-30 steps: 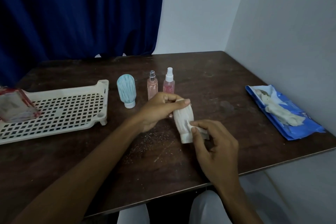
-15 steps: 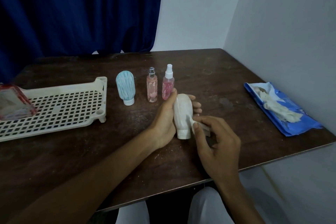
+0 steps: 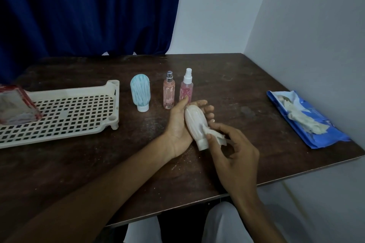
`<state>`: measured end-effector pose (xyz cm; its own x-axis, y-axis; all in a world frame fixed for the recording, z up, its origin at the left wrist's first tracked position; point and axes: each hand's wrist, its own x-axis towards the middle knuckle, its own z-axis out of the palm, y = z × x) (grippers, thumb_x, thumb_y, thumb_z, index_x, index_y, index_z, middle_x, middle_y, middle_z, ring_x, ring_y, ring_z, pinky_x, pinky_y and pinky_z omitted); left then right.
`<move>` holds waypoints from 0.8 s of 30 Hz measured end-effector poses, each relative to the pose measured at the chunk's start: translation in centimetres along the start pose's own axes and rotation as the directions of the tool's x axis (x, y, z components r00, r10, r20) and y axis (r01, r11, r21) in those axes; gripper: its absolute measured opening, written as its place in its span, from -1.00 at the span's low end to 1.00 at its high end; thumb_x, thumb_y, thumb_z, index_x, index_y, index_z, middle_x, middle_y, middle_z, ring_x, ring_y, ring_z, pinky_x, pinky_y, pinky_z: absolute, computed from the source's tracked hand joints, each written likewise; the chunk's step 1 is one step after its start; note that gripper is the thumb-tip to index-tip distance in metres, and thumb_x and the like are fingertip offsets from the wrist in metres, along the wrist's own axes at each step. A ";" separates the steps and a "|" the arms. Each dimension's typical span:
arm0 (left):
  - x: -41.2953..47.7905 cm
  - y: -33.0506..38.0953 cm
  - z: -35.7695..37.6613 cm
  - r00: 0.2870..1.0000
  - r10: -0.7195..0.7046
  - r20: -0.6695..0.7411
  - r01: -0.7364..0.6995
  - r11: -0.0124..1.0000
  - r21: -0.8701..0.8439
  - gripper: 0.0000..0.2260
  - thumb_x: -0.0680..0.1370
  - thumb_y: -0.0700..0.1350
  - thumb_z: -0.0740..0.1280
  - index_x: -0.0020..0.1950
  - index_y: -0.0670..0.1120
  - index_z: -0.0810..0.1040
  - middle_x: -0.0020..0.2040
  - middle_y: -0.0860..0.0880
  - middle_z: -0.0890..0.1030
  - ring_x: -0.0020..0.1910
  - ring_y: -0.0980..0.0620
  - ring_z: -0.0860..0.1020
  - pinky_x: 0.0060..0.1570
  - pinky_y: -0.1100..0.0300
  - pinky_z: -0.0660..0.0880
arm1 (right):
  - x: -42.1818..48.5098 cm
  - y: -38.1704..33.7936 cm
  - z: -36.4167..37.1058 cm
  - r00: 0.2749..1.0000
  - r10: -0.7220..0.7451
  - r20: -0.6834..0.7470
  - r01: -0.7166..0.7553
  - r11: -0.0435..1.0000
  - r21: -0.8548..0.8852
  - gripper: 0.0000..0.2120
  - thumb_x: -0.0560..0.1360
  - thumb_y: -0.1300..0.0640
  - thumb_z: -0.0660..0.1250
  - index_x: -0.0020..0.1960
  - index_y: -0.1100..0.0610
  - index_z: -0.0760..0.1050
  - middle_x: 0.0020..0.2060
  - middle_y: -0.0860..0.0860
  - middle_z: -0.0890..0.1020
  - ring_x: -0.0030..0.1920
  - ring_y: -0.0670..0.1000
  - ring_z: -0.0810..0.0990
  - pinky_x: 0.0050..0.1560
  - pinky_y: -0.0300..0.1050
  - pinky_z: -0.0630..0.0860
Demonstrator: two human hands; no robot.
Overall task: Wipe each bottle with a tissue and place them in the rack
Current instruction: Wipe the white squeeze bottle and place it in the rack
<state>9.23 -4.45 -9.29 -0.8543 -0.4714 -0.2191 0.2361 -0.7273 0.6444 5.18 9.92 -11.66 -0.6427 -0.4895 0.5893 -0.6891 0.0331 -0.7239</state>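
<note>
Left hand [image 3: 177, 124] now cradles the cream bottle [image 3: 194, 122] palm-up; right hand [image 3: 235, 154] pinches tissue [image 3: 216, 136] at its five-o'clock side, mid-wipe.

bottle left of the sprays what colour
The bottle is light blue with white streaks; head view.

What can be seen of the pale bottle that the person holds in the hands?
The pale bottle is a cream, ribbed squeeze bottle that looks like soft plastic, with a rounded end and a short cap. It lies tilted in the palm of the left hand, rounded end pointing away, cap toward the person. The right hand pinches a crumpled tissue against its side near the cap.
</note>
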 end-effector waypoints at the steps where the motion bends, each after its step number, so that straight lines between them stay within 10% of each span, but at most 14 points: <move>1: 0.0 0.0 0.0 1.000 0.006 0.008 -0.006 1.000 0.008 -0.59 0.64 0.11 0.11 0.07 -0.20 0.56 -0.10 -0.14 0.64 -0.19 -0.03 0.60 -0.12 0.08 0.56 | 0.0 0.0 0.1 1.000 -0.002 0.000 0.002 1.000 -0.004 -0.76 0.48 0.25 0.48 0.14 0.13 0.63 0.02 -0.13 0.67 0.05 -0.22 0.63 0.02 -0.36 0.53; 24: 0.2 -0.9 0.1 0.995 0.097 -0.038 -0.096 0.995 0.030 -0.63 0.66 0.05 0.10 -0.13 -0.15 0.55 -0.27 -0.07 0.61 -0.32 0.03 0.55 -0.16 0.11 0.53 | 0.5 -0.8 -0.2 0.917 -0.355 0.184 0.399 0.804 -0.440 -0.75 0.36 0.31 0.55 0.03 0.22 0.70 -0.04 0.09 0.70 -0.09 0.03 0.66 -0.03 -0.33 0.49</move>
<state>8.78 -3.83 -9.80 -0.8092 -0.5582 -0.1833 0.3027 -0.6634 0.6843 5.33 9.78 -10.75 -0.2833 -0.6208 0.7310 -0.9582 0.2145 -0.1892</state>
